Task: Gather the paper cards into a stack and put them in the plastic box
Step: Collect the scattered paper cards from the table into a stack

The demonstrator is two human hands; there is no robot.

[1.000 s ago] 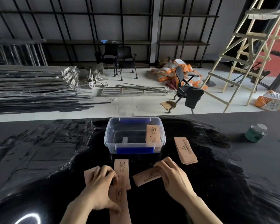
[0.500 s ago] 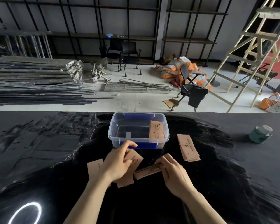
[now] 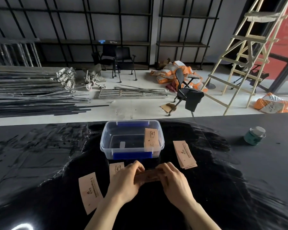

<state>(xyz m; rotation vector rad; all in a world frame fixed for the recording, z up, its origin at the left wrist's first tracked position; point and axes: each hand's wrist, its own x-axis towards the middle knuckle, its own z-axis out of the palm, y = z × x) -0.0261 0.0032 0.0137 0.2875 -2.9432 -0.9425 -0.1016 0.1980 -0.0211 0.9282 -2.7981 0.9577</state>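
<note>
A clear rectangular plastic box (image 3: 132, 139) with blue clips sits open, one tan paper card (image 3: 151, 138) leaning inside its right end. A fanned pile of cards (image 3: 184, 154) lies just right of it. A small stack (image 3: 149, 177) is pinched between both hands; two single cards (image 3: 89, 190) lie to the left.

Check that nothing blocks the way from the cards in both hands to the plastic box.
Nothing visible does. The held cards sit just in front of the plastic box, which is open-topped with no lid; one card leans inside at its right end.
</note>
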